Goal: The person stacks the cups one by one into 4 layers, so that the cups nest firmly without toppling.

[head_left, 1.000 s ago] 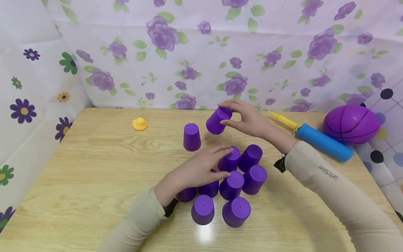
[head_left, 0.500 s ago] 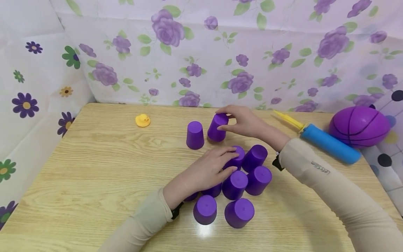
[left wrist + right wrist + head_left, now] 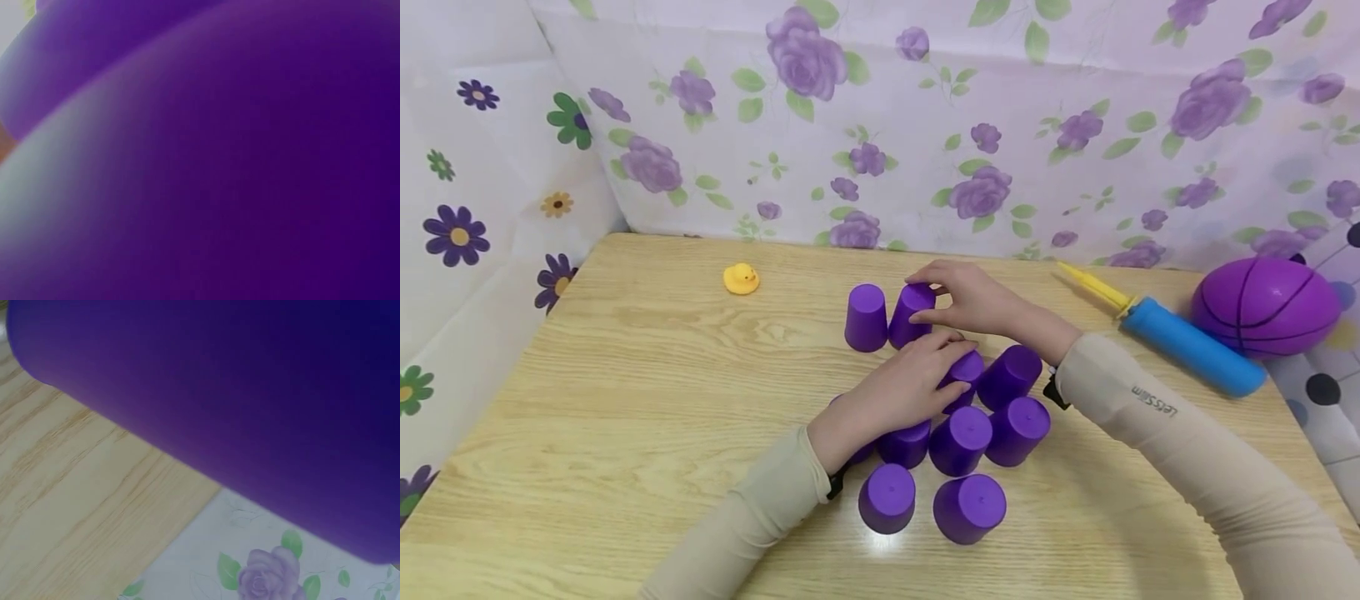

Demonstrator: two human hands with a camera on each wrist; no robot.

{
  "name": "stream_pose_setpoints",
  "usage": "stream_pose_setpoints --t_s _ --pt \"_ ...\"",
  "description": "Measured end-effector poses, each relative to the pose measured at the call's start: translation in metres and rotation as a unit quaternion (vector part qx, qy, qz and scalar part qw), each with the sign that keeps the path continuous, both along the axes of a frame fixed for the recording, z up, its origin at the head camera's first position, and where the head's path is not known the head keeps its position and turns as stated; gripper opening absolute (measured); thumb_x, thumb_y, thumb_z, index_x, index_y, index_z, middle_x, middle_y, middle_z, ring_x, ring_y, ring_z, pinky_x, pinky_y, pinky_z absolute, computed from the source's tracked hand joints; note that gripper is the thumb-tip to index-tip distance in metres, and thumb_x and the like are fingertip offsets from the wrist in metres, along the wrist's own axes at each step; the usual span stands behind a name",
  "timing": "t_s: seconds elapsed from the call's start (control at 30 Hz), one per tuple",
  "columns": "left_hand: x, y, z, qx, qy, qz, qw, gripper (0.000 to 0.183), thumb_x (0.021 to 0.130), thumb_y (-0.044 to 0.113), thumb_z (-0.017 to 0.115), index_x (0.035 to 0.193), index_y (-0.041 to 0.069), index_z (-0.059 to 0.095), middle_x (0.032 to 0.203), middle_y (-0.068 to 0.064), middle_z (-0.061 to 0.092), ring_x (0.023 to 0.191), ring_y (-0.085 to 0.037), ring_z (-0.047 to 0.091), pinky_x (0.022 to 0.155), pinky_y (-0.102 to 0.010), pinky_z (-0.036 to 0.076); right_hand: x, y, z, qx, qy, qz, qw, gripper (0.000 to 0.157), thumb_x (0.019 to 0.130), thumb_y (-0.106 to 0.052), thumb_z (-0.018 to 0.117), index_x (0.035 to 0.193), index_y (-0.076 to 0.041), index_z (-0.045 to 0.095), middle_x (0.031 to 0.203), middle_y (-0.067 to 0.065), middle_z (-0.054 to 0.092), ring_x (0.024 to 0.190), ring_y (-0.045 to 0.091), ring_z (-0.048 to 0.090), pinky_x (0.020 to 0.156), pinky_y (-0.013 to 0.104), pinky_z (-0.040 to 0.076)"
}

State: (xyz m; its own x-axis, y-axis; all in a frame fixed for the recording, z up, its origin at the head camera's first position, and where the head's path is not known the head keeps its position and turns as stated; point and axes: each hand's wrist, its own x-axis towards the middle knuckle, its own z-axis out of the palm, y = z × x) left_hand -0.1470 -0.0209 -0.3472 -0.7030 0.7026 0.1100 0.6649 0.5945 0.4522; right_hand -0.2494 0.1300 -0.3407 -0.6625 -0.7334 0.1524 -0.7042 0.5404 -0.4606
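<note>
In the head view my right hand (image 3: 973, 300) grips an upside-down purple cup (image 3: 907, 327), thumb on its near side and fingers over the top. That cup stands beside another upside-down purple cup (image 3: 866, 318) at the back of the table. My left hand (image 3: 904, 385) has its thumb and fingers round a purple cup (image 3: 967, 367) in the nearer cluster, and its wrist partly hides a cup (image 3: 861, 454) at the left. Purple cup wall (image 3: 250, 156) fills most of the left wrist view. The gripped cup (image 3: 206, 394) looms large in the right wrist view.
Several more upside-down purple cups stand close by, among them a front left cup (image 3: 887, 500) and a front right cup (image 3: 970, 508). A yellow rubber duck (image 3: 742, 279) sits at the back left. A blue hand pump (image 3: 1191, 344) and a purple ball (image 3: 1266, 307) lie at the right.
My right hand has brought its tilted cup down onto the table and against the cup to its left. My left hand has shifted a little right and closed round its cup.
</note>
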Motion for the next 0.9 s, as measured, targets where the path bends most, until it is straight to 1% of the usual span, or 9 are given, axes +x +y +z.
stream_pose_setpoints --t_s 0.07,0.2,0.33,0.47,0.67,0.77,0.9 --pt "0.0 -0.002 0.001 -0.001 -0.01 0.0 0.9999 0.051 0.092 0.023 0.06 0.136 0.003 0.045 0.132 -0.01 0.045 0.117 -0.02 0.05 0.102 -0.032 0.04 0.001 -0.002 0.001 0.005 0.001 -0.001 1.0 0.05 0.08 -0.027 0.074 0.121 -0.003 0.06 0.118 0.009 0.06 0.098 0.017 0.059 0.084 0.032 0.052" --pt "0.002 -0.004 0.001 0.01 -0.036 -0.001 0.9993 0.052 0.091 0.021 0.061 0.136 0.002 0.044 0.134 -0.009 0.044 0.119 -0.019 0.049 0.102 -0.028 0.04 0.002 -0.004 0.003 0.012 0.004 -0.004 1.0 0.05 0.08 -0.028 0.075 0.121 -0.003 0.06 0.118 0.009 0.06 0.098 0.018 0.059 0.084 0.032 0.052" --pt "0.003 -0.003 0.001 0.023 -0.053 0.004 0.9983 0.048 0.091 0.02 0.061 0.133 0.003 0.046 0.132 -0.009 0.048 0.122 -0.019 0.047 0.104 -0.029 0.039 0.004 -0.006 0.005 0.015 0.007 -0.005 1.0 0.051 0.079 -0.027 0.076 0.12 -0.003 0.06 0.117 0.01 0.06 0.097 0.018 0.059 0.084 0.031 0.052" --pt "0.004 -0.001 0.0 0.036 -0.063 0.005 0.9973 0.045 0.09 0.019 0.062 0.131 0.003 0.048 0.127 -0.009 0.054 0.121 -0.02 0.049 0.102 -0.029 0.04 0.006 -0.007 0.006 0.017 0.014 0.0 1.0 0.051 0.079 -0.027 0.076 0.12 -0.001 0.06 0.116 0.012 0.06 0.097 0.02 0.059 0.084 0.033 0.052" --pt "0.003 0.003 -0.002 0.042 -0.07 0.007 0.9966 0.041 0.089 0.016 0.064 0.126 0.004 0.051 0.12 -0.007 0.058 0.112 -0.015 0.054 0.095 -0.025 0.044 0.008 -0.008 0.004 0.023 0.001 -0.006 1.0 0.05 0.079 -0.026 0.076 0.12 -0.001 0.059 0.116 0.012 0.059 0.098 0.021 0.059 0.086 0.034 0.051" --pt "0.004 0.003 -0.002 0.038 -0.071 0.009 0.9967 0.04 0.089 0.015 0.063 0.125 0.004 0.051 0.117 -0.006 0.059 0.109 -0.015 0.055 0.094 -0.025 0.045 0.008 -0.007 0.003 0.038 -0.004 -0.003 0.999 0.055 0.08 -0.027 0.075 0.124 0.0 0.056 0.119 0.014 0.057 0.104 0.024 0.057 0.089 0.036 0.049" --pt "0.004 0.004 -0.004 0.04 -0.074 0.014 0.9963 0.039 0.089 0.013 0.063 0.125 0.004 0.05 0.118 -0.006 0.057 0.109 -0.015 0.054 0.095 -0.024 0.044 0.011 -0.002 0.0 0.074 -0.043 0.004 0.996 0.067 0.084 -0.029 0.071 0.138 -0.002 0.042 0.131 0.017 0.049 0.12 0.029 0.048 0.1 0.043 0.041"
